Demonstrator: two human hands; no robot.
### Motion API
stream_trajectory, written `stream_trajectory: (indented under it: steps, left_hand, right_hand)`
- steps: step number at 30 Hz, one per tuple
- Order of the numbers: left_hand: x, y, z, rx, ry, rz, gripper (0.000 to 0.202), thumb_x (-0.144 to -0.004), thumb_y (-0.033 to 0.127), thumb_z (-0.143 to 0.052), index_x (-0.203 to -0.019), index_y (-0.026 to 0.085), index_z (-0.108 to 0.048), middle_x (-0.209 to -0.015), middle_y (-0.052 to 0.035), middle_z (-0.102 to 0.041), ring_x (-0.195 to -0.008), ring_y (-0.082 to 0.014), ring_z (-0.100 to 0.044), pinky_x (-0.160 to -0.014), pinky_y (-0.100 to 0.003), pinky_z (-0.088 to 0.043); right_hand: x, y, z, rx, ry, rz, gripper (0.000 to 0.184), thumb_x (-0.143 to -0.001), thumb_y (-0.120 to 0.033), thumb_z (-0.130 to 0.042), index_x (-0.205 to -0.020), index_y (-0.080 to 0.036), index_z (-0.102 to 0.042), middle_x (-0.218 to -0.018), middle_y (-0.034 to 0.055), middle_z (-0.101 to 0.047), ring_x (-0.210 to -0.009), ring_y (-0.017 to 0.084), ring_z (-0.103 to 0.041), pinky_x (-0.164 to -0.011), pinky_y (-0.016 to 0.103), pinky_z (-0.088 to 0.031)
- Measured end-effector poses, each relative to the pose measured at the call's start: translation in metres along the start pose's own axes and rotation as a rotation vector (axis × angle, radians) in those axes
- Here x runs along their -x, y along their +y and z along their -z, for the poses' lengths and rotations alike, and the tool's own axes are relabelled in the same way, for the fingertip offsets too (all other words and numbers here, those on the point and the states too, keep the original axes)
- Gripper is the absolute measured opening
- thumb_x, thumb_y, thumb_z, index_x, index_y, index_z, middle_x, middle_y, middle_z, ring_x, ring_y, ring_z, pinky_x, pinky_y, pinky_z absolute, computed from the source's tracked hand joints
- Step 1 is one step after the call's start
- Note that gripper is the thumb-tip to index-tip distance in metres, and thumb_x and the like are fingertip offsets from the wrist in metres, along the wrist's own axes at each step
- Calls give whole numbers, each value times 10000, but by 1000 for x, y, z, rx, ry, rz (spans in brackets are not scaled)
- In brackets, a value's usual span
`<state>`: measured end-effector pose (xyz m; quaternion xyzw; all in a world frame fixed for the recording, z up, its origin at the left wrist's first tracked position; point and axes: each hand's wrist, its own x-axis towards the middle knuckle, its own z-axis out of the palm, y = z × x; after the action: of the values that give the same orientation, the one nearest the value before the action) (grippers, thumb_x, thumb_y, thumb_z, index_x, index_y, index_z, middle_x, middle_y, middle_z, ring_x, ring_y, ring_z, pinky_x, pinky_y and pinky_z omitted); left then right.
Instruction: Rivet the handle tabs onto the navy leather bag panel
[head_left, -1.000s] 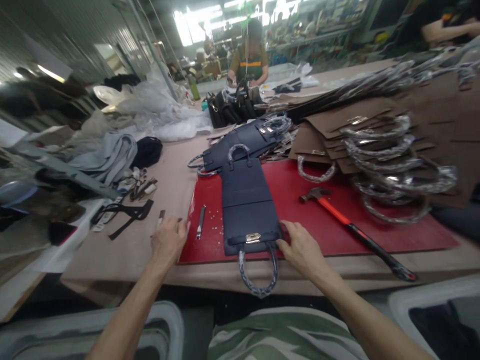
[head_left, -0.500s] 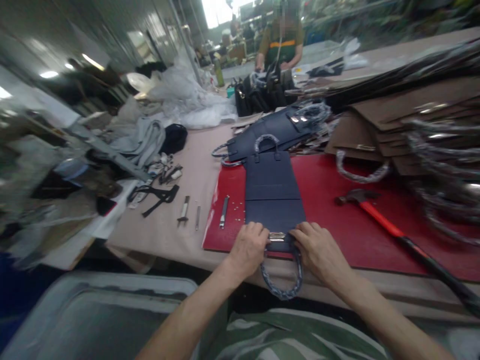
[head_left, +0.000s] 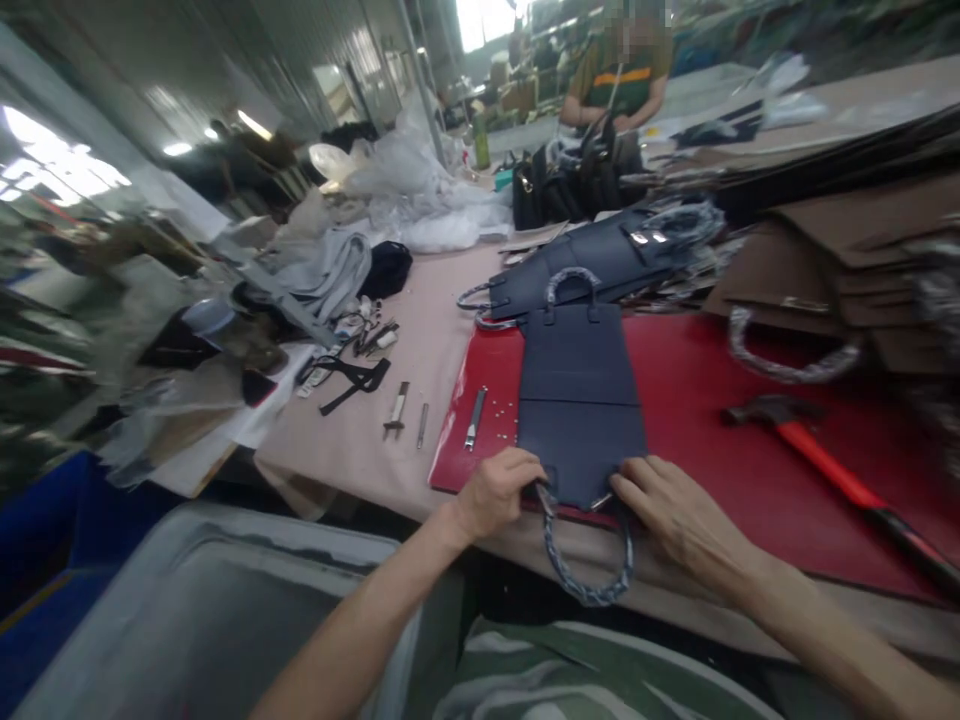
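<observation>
A flat navy bag panel (head_left: 581, 400) lies lengthwise on a red mat (head_left: 697, 400), its far end carrying one wrapped handle and its near end reaching the table's front edge. A second wrapped handle (head_left: 586, 575) hangs from that near end in a loop over the edge of the table (head_left: 420, 330).

The left hand (head_left: 495, 490) has its fingers curled and closed on the near left corner of the panel, just where the hanging handle joins. The right hand (head_left: 675, 510) lies with fingers together and stretched out, the tips on the near right corner; whether the thumb grips underneath cannot be told. A small glint of metal shows at the panel's edge between the two hands.

Left of the panel on the mat sit a slim metal tool (head_left: 474, 418) and a scatter of tiny rivets (head_left: 504, 425). Two more small tools (head_left: 396, 408) lie on the bare table beside the mat, with a black strap (head_left: 352, 380) further left. A hammer (head_left: 825, 460) with an orange and black handle rests on the mat, well to the right. Behind the panel lies another navy bag (head_left: 600, 265), and to the right a stack of brown panels (head_left: 840, 250). At the far end of the table a co-worker (head_left: 622, 75) stands over upright black bags (head_left: 570, 190). A grey bin (head_left: 225, 600) sits below the table on the left
</observation>
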<state>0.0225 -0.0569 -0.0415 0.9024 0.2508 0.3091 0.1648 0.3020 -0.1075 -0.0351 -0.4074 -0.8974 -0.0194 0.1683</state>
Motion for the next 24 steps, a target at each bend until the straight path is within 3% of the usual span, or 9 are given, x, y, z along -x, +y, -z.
stream_trajectory:
  steps: [2,5,10,12,15,17,24]
  left_hand:
    - [5,-8,-1,108,18,-3,345,-875,-10,-358,-978,145,-648,-1033,-102,-648,-1014,-182,-607,-893,-332,-548]
    - [7,-13,-3,113,-57,-67,349,-881,-8,-367,-929,162,-668,-1048,-97,-664,-1059,-189,-607,-981,-404,-525]
    - [13,-9,-6,-5,-22,-146,356,-904,2,-386,-1055,165,-665,-1149,-120,-667,-1187,-207,-587,-1051,-434,-507]
    - [17,-4,-9,-29,-4,-96,369,-909,16,-408,-1149,173,-640,-1219,-122,-650,-1231,-209,-571,-1075,-427,-500]
    - [22,5,-15,-81,72,124,419,-906,71,-468,-1307,165,-548,-1346,-150,-579,-1303,-242,-521,-1104,-463,-481]
    - [23,12,-19,-123,112,240,420,-906,98,-485,-1320,156,-528,-1381,-163,-547,-1330,-262,-495,-1114,-489,-470]
    - [13,29,-33,-144,95,241,349,-913,94,-469,-1240,143,-580,-1356,-155,-563,-1371,-270,-447,-1143,-483,-449]
  right_hand:
    - [3,3,3,-59,-53,0,265,-832,-21,-455,-986,-153,-625,-1042,122,-582,-872,253,-483,-808,373,-434]
    - [11,9,3,-105,-97,-3,312,-786,-17,-458,-964,-176,-659,-1110,106,-608,-958,261,-485,-900,411,-430]
    - [19,5,-2,-189,34,-7,358,-841,-49,-428,-1055,-170,-687,-1143,106,-640,-995,261,-503,-923,439,-444]
    - [20,-3,-5,-242,109,-85,375,-869,-32,-397,-1069,-163,-685,-1163,108,-633,-995,248,-517,-918,424,-456]
    - [22,-15,-10,-233,191,-255,374,-913,-54,-388,-1169,-133,-648,-1232,149,-588,-1085,272,-511,-947,453,-459]
    - [25,-20,-13,-190,205,-338,381,-926,-83,-408,-1259,-108,-592,-1283,177,-552,-1167,303,-487,-991,499,-442]
    - [34,-11,-18,-133,273,-389,373,-944,-111,-379,-1262,-123,-573,-1324,179,-535,-1228,313,-491,-1018,530,-444]
